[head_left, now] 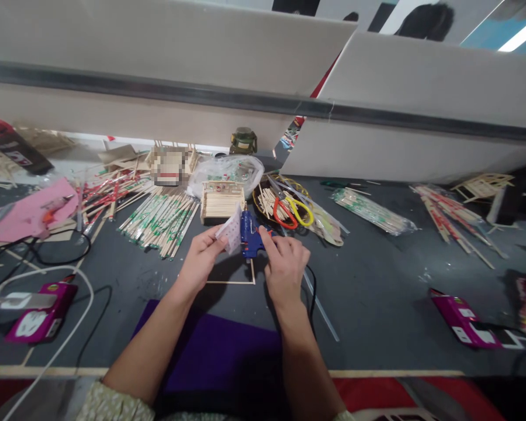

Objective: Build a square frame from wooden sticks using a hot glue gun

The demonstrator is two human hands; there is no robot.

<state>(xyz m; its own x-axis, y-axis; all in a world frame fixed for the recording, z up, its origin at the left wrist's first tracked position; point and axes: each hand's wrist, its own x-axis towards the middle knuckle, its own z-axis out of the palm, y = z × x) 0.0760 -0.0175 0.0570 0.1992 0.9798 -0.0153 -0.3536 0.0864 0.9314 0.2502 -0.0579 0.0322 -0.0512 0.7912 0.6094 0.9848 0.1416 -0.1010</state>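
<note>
A small patterned white cloth or paper (231,233) is pinched in my left hand (203,257), against the side of a blue glue gun (249,235). My right hand (286,263) grips that glue gun, whose nozzle points away from me. Just beyond them sits a small box made of wooden sticks (221,202). Under my hands, thin sticks form a corner (232,283) on the dark table. A purple sheet (219,345) lies below my forearms.
Wrapped chopsticks (160,219) lie at the left. A basket of sticks (267,202) holds red and yellow scissors (294,211). Magenta power boxes (44,313) (462,318) stand at both sides. A glue stick (322,307) and cable lie right of my hand. White partitions (158,111) stand behind.
</note>
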